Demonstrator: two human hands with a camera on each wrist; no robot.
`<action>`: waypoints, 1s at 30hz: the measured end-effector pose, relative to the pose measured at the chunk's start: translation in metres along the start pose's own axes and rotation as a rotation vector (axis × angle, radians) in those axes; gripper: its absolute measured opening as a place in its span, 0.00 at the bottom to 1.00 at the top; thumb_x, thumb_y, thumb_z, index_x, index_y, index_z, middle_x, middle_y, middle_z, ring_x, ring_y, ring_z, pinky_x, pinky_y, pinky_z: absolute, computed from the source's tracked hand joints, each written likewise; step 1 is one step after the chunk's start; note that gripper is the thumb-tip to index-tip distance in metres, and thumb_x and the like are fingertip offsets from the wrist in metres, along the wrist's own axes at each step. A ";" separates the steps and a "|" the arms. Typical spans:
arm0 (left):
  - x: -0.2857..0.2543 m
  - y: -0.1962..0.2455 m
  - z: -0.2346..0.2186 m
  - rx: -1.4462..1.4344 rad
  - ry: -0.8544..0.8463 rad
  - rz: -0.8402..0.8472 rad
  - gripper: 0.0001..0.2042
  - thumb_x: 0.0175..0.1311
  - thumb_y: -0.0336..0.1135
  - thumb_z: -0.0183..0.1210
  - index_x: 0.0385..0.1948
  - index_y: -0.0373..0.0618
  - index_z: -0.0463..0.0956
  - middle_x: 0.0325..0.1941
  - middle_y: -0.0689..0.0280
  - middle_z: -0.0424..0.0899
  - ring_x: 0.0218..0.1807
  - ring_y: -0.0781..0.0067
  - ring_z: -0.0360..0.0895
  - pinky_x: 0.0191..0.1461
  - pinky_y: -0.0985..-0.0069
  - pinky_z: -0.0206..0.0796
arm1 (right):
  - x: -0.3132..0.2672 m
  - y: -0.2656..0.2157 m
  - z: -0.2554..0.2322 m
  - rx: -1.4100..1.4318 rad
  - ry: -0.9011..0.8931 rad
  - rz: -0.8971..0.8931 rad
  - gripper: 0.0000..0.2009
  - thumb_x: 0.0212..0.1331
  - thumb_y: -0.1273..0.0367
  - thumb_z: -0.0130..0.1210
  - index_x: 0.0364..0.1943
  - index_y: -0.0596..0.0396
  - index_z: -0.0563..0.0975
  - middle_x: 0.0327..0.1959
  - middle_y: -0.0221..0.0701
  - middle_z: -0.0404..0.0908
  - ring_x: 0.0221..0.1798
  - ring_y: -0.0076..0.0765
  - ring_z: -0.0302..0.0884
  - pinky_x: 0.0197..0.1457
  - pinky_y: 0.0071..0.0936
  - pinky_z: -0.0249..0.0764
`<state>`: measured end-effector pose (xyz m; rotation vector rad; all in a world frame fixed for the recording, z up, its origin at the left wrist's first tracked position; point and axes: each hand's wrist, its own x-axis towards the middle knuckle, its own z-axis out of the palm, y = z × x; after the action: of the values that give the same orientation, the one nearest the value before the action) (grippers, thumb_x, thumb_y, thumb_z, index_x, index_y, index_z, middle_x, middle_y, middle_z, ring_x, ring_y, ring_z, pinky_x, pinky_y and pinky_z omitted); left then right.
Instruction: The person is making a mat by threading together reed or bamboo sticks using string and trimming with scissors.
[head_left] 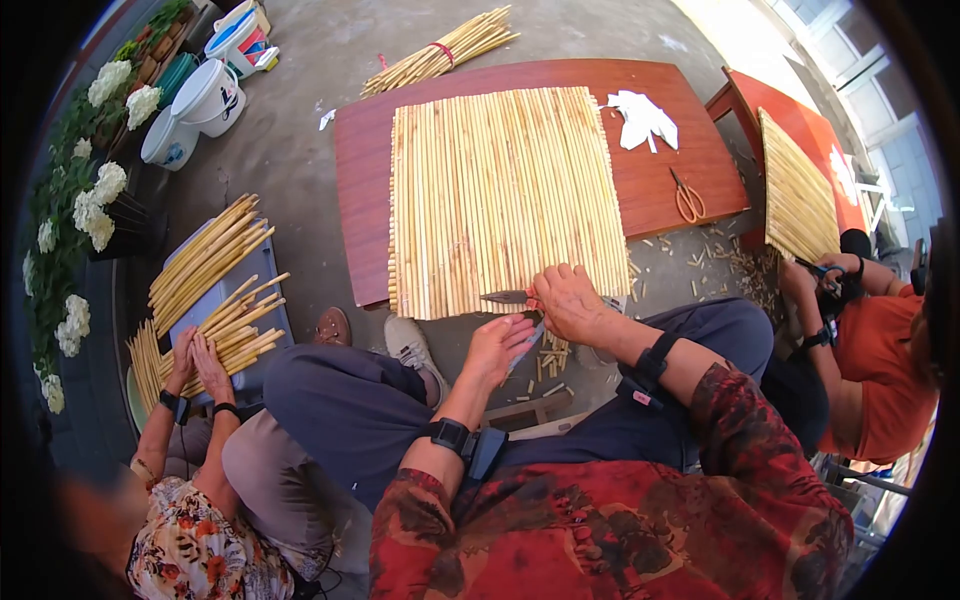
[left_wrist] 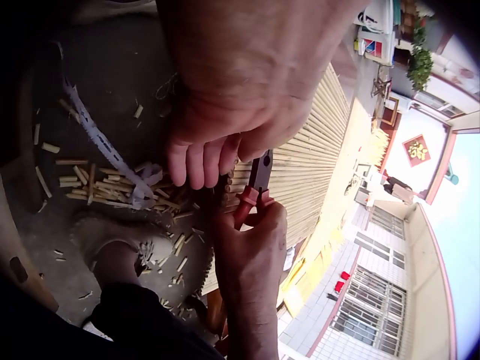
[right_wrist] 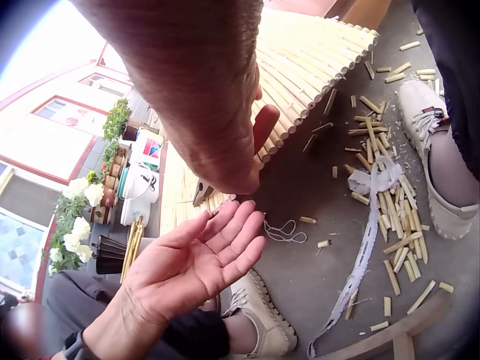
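A mat of pale reed sticks lies across the red wooden table, its near edge hanging toward the person's knees. At that edge the right hand grips a pair of pliers by the red handles. The dark, pointed nose of the pliers rests over the stick ends. Just below the edge, the left hand is held palm up with its fingers extended. In the right wrist view the palm of this hand shows bare, fingertips close to the stick ends.
Scissors and white scraps lie on the table. Cut stick pieces litter the floor. A bundle of sticks lies beyond. Other people work at left, hands on sticks, and at right by another mat.
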<state>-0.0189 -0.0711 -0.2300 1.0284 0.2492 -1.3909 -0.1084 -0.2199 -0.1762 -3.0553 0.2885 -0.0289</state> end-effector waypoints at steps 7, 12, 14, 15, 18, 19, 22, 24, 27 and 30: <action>0.016 -0.002 -0.014 -0.315 0.175 0.252 0.16 0.66 0.38 0.43 0.46 0.32 0.63 0.50 0.48 0.70 0.54 0.50 0.68 0.56 0.53 0.62 | 0.000 0.006 0.007 0.056 0.006 -0.020 0.13 0.37 0.66 0.59 0.27 0.53 0.69 0.26 0.32 0.67 0.30 0.35 0.68 0.29 0.32 0.63; 0.032 -0.006 -0.022 -0.299 0.069 0.349 0.14 0.65 0.35 0.45 0.44 0.33 0.64 0.48 0.51 0.71 0.52 0.54 0.70 0.56 0.54 0.63 | 0.000 0.009 0.012 0.073 -0.003 -0.040 0.14 0.37 0.64 0.60 0.26 0.54 0.70 0.26 0.33 0.68 0.29 0.37 0.69 0.29 0.32 0.66; 0.037 -0.007 -0.025 -0.286 0.040 0.364 0.13 0.65 0.33 0.46 0.44 0.32 0.65 0.47 0.52 0.72 0.50 0.55 0.71 0.55 0.56 0.64 | 0.000 0.011 0.014 0.140 0.041 -0.053 0.13 0.37 0.65 0.60 0.26 0.54 0.70 0.25 0.34 0.68 0.29 0.39 0.70 0.30 0.33 0.67; 0.036 -0.006 -0.025 -0.274 0.018 0.378 0.11 0.64 0.31 0.46 0.43 0.32 0.66 0.46 0.52 0.73 0.49 0.57 0.73 0.55 0.58 0.66 | 0.000 0.011 0.014 0.140 0.041 -0.053 0.13 0.37 0.65 0.60 0.26 0.54 0.70 0.25 0.34 0.68 0.29 0.39 0.70 0.30 0.33 0.67; 0.032 -0.007 -0.022 -0.161 -0.042 0.421 0.10 0.63 0.29 0.47 0.41 0.32 0.67 0.45 0.53 0.75 0.47 0.58 0.74 0.53 0.61 0.67 | 0.001 0.010 0.013 0.160 0.048 -0.046 0.13 0.38 0.66 0.60 0.26 0.54 0.70 0.25 0.35 0.68 0.29 0.40 0.70 0.31 0.34 0.68; 0.034 -0.009 -0.023 -0.161 -0.042 0.420 0.10 0.63 0.29 0.47 0.41 0.32 0.67 0.45 0.53 0.75 0.47 0.58 0.74 0.53 0.61 0.67 | 0.001 0.010 0.011 0.188 0.064 -0.055 0.13 0.37 0.66 0.60 0.26 0.54 0.70 0.24 0.35 0.68 0.29 0.40 0.70 0.31 0.34 0.68; 0.037 -0.011 -0.027 -0.170 0.002 0.408 0.10 0.63 0.28 0.46 0.41 0.32 0.67 0.44 0.53 0.75 0.47 0.59 0.75 0.54 0.62 0.67 | 0.001 0.010 0.010 0.212 0.073 -0.058 0.13 0.37 0.66 0.60 0.26 0.54 0.69 0.24 0.35 0.68 0.29 0.40 0.70 0.31 0.34 0.68; 0.036 -0.010 -0.026 -0.206 -0.022 0.400 0.10 0.63 0.28 0.46 0.42 0.31 0.67 0.43 0.53 0.76 0.47 0.59 0.75 0.53 0.61 0.67 | 0.001 0.010 0.009 0.207 0.068 -0.049 0.13 0.37 0.67 0.60 0.26 0.54 0.69 0.24 0.35 0.68 0.30 0.40 0.70 0.31 0.34 0.69; 0.034 -0.009 -0.020 -0.216 -0.043 0.435 0.10 0.63 0.27 0.46 0.42 0.31 0.67 0.42 0.53 0.76 0.46 0.60 0.75 0.53 0.61 0.67 | 0.000 0.009 0.007 0.238 0.086 -0.059 0.13 0.36 0.67 0.60 0.26 0.54 0.69 0.24 0.35 0.68 0.30 0.40 0.71 0.31 0.34 0.69; 0.035 -0.008 -0.022 -0.178 -0.028 0.459 0.10 0.63 0.27 0.45 0.42 0.31 0.68 0.43 0.53 0.76 0.46 0.60 0.75 0.53 0.61 0.67 | 0.001 0.005 0.008 0.265 0.098 -0.037 0.13 0.36 0.68 0.61 0.26 0.54 0.69 0.24 0.35 0.68 0.29 0.41 0.71 0.31 0.34 0.69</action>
<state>-0.0093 -0.0783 -0.2699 0.8511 0.1037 -0.9485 -0.1086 -0.2245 -0.1843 -2.8000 0.2150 -0.2020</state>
